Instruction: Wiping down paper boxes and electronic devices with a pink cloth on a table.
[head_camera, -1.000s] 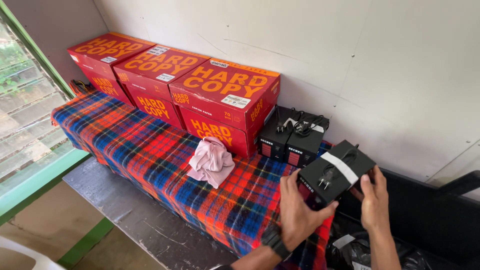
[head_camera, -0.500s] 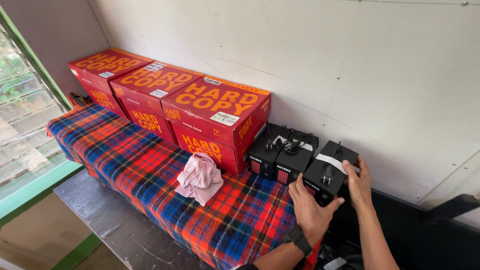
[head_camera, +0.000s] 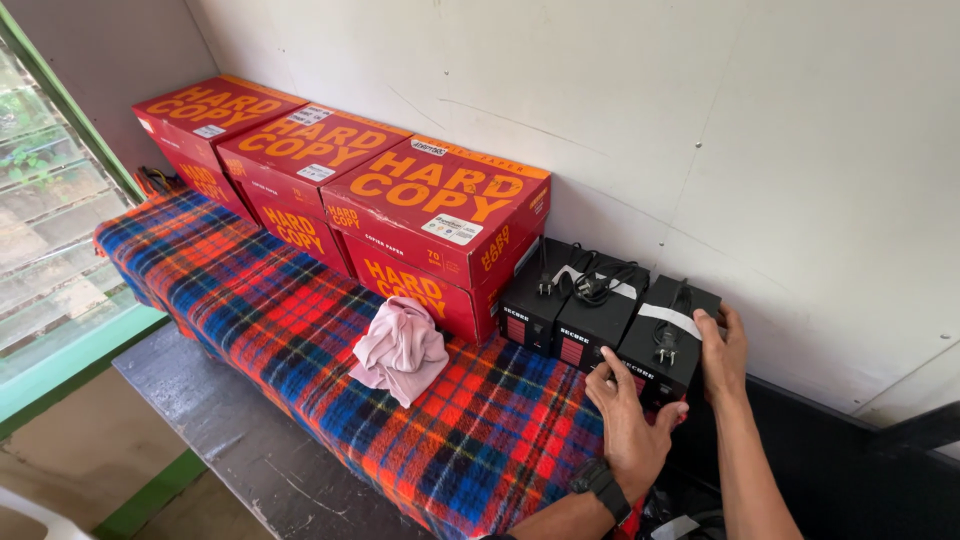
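Observation:
My left hand (head_camera: 630, 420) and my right hand (head_camera: 722, 350) grip a black box-shaped device (head_camera: 668, 338) from its front and right side. A white strip and a coiled black cord lie on its top. It sits on the plaid cloth (head_camera: 300, 330) against two more black devices (head_camera: 570, 300) of the same kind, which also carry coiled cords. A dark watch is on my left wrist.
Three red-orange cardboard cartons (head_camera: 330, 190) stand in a row along the white wall. A crumpled pink cloth (head_camera: 402, 348) lies in front of them. A dark bench edge (head_camera: 240, 440) runs below the plaid cloth. A louvred window (head_camera: 40, 230) is at the left.
My hands have carried the black device up and left from the bench's right end and set it beside the other two. The view has shifted right.

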